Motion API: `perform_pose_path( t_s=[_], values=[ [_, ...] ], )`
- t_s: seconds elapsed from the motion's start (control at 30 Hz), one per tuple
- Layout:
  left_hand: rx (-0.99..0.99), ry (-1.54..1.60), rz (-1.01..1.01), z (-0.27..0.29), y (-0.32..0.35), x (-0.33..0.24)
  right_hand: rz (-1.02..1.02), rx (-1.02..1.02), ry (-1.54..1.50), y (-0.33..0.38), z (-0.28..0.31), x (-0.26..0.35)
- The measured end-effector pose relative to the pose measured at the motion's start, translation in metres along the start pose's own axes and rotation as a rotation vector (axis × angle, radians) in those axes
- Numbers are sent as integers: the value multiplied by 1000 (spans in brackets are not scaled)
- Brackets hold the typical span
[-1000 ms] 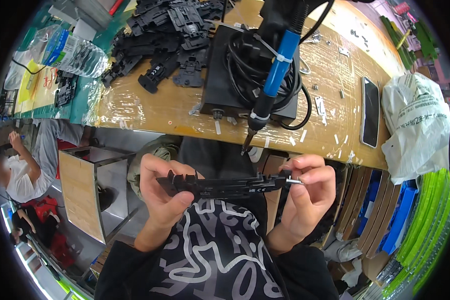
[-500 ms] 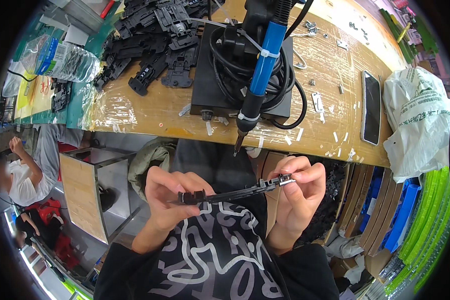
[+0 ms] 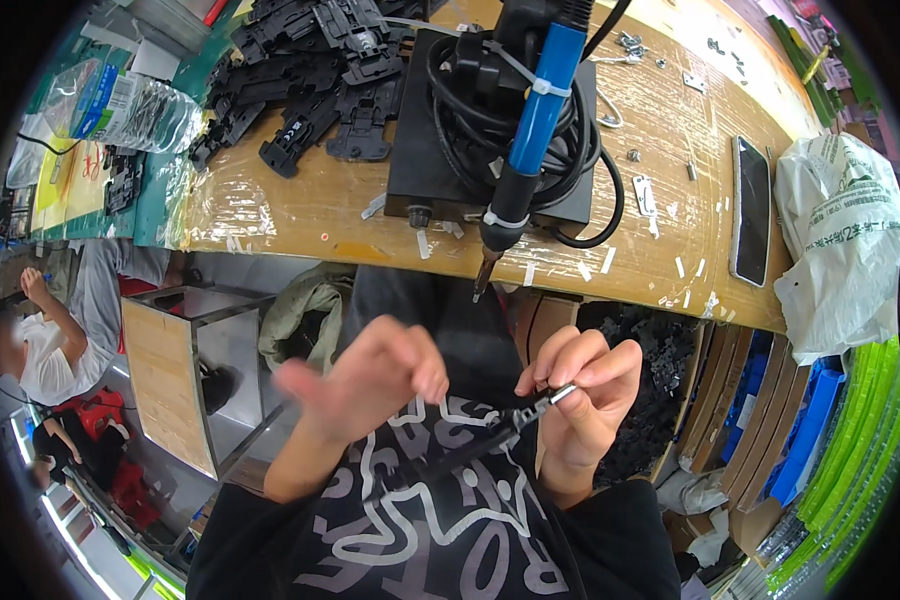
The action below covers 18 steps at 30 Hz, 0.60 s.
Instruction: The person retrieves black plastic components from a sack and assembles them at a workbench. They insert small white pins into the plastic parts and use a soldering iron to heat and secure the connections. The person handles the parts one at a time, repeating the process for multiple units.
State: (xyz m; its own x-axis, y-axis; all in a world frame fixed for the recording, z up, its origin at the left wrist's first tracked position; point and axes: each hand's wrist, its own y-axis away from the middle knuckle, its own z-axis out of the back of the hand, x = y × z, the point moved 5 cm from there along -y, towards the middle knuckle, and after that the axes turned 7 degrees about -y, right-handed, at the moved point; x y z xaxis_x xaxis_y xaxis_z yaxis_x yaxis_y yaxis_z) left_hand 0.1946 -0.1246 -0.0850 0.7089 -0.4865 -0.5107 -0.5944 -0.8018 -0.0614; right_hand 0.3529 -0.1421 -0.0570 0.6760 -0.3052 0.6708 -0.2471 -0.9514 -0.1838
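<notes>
My right hand [image 3: 592, 405] pinches one end of a long, thin black plastic part [image 3: 465, 448] in front of my chest. A shiny metal strip shows at the pinched end, between thumb and fingers. The part's other end slants down to the left, smeared by motion and hard to make out against my black shirt. My left hand [image 3: 365, 375] is up above that free end, apart from it, with thumb and fingers spread and blurred. Over the bench edge, beyond both hands, a blue-handled soldering iron [image 3: 545, 105] points its tip downward.
Under the iron sits a black box [image 3: 415, 185] wrapped in coiled cable. Black plastic parts [image 3: 355, 115] are heaped left of it, near a clear bottle [image 3: 150, 115]. A phone [image 3: 750, 212] and a white plastic bag [image 3: 838, 230] lie to the right. Another person sits far left.
My left hand has let go of the black part and lifted away from it. The part's left end has swung down, while my right hand keeps its hold.
</notes>
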Motion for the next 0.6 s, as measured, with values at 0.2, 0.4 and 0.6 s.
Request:
perform_pose_path(
  t_s=[0.2, 0.4, 0.6],
  values=[
    [45, -378, 702, 6, 13, 51, -82, 96, 166, 24, 7, -12],
    [-159, -80, 743, 13, 14, 57, -86, 147, 256, 29, 26, -29],
    [-244, -166, 499, 22, 5, 43, -116, -47, 442, 26, 30, -43]
  ],
)
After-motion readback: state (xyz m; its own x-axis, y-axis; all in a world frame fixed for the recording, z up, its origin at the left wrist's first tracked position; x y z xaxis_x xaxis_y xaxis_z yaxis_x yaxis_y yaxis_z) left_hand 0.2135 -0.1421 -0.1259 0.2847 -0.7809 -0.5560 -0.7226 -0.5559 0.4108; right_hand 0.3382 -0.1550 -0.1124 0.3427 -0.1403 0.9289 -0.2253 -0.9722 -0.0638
